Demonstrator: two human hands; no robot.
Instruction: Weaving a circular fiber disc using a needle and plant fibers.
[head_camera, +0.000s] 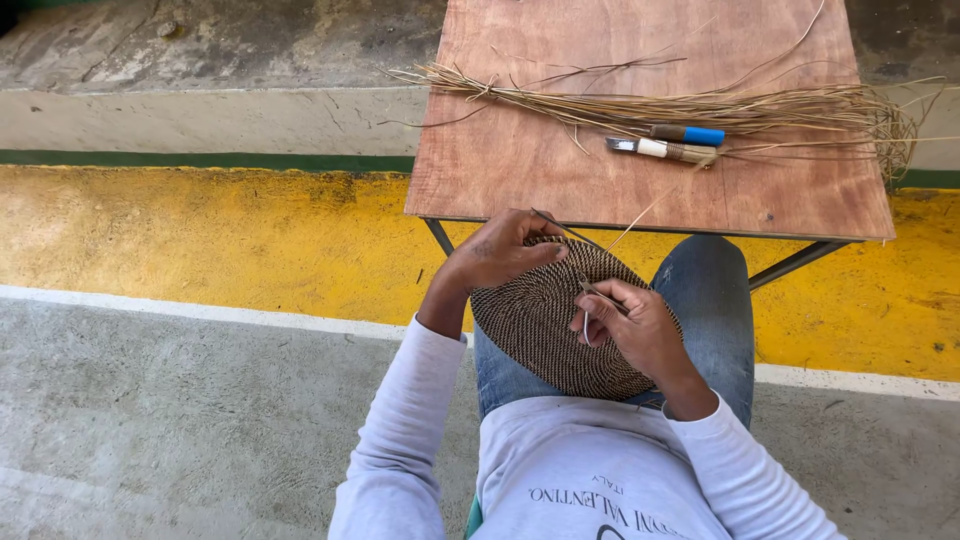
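A round, dark woven coil disc (545, 330) rests on my lap. My left hand (500, 250) grips its upper left rim. Over the disc's right side, my right hand (635, 325) pinches a thin metal needle with a pale fibre strand (645, 210) running up toward the table. A second thin dark strand sticks up near the left fingertips.
A small wooden table (520, 160) stands just ahead of my knees. On it lie a long bundle of dry straw fibres (690, 105), a blue-handled tool (690, 133) and a knife with a wrapped handle (660, 150). The floor is grey concrete with a yellow painted band (200, 240).
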